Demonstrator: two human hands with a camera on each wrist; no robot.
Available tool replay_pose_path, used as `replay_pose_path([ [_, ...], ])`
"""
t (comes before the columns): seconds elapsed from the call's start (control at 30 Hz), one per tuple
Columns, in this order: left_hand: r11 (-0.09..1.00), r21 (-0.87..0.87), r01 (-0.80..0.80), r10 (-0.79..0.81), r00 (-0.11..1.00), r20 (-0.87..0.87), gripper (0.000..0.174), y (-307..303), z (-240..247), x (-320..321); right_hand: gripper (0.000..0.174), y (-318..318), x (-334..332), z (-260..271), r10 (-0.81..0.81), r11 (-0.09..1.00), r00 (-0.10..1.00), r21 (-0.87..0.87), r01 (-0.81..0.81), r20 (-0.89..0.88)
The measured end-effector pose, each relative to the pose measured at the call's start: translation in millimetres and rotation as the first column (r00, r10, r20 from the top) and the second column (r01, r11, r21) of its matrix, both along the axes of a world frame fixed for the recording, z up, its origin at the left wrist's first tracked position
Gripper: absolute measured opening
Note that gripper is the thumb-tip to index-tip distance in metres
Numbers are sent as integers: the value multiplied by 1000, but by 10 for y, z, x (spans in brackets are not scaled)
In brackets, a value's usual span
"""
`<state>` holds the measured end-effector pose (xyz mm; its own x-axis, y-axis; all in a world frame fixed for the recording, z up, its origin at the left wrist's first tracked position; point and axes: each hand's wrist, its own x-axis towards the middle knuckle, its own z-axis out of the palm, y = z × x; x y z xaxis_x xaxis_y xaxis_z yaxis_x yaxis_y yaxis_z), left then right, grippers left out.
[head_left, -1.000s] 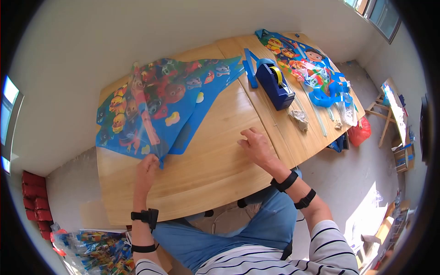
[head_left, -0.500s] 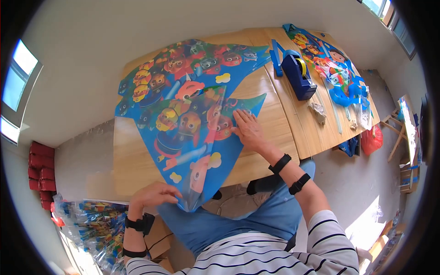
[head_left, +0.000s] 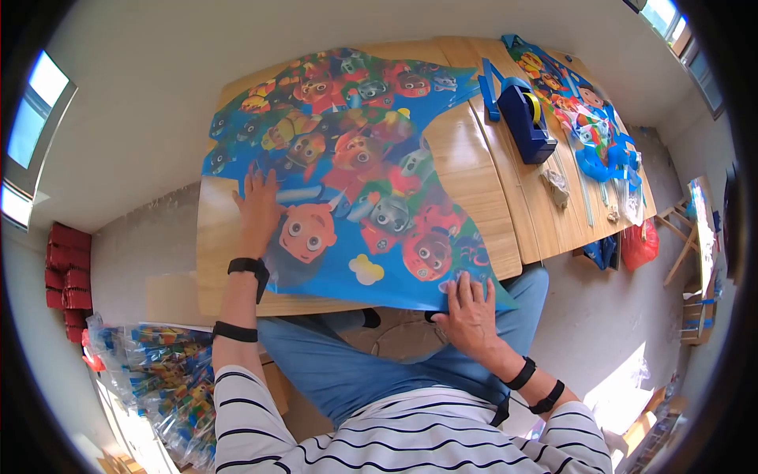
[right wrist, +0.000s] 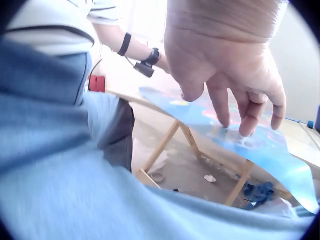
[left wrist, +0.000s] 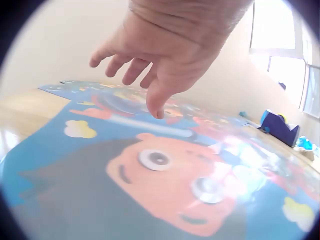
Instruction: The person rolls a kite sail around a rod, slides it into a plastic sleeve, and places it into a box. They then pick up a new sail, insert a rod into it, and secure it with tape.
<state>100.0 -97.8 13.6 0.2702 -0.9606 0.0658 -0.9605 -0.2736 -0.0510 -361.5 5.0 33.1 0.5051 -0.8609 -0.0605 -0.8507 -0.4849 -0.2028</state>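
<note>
Sheet [head_left: 359, 201] of shiny blue plastic with cartoon faces lies on the wooden table [head_left: 466, 162], and its near right corner pokes out past the edge. The left hand [head_left: 259, 207] is over the sheet's left side, fingers spread; it is hard to tell if they touch. The right hand [head_left: 472, 317] touches the near right corner, fingers a little apart. A dark blue tape holder [head_left: 524, 130] stands far right.
</note>
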Motion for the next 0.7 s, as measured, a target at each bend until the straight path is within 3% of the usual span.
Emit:
replay_pose_path([
  [0.03, 999, -48, 13, -10, 998, 67, 90, -63, 37, -5, 58, 49, 40, 113, 7, 995, 999, 100, -11, 47],
  [0.07, 999, -33, 34, -37, 996, -85, 90, -46, 14, -85, 55, 94, 67, 158, 7, 979, 995, 202, -26, 95],
  [0.13, 997, -12, 82, -80, 921, -380, 88, 8, 140, -601, 52, -135, 146, 147, 8, 999, 981, 33, -14, 193],
  [0.23, 954, 93, 286, -240, 910, -338, 91, 278, 58, -1147, 51, -689, 266, 1, 65, 986, 975, -164, -30, 213],
  [0.33, 914, -113, 388, -401, 906, -133, 93, 140, -89, -985, 57, -1142, 342, -289, 93, 985, 979, -158, -65, 180],
  [0.43, 946, -64, 317, -321, 945, -61, 96, -116, 56, -766, 64, -1401, 438, -429, 162, 972, 980, -189, -137, 120],
  [0.47, 951, -51, 304, -307, 948, -82, 98, -133, 91, -831, 65, -1374, 436, -443, 153, 976, 984, -170, -135, 93],
  [0.57, 963, 50, 265, -226, 895, -385, 99, 211, 18, -1223, 66, -1044, 454, -363, 135, 984, 990, -120, -128, 50],
  [0.63, 936, 158, 313, -246, 907, -342, 100, 718, 115, -1563, 66, -548, 356, -302, 124, 989, 991, -91, -119, 59],
  [0.7, 903, 70, 423, -358, 834, -420, 102, 874, 21, -1442, 65, -119, 218, -151, 181, 983, 982, -38, -179, 56],
])
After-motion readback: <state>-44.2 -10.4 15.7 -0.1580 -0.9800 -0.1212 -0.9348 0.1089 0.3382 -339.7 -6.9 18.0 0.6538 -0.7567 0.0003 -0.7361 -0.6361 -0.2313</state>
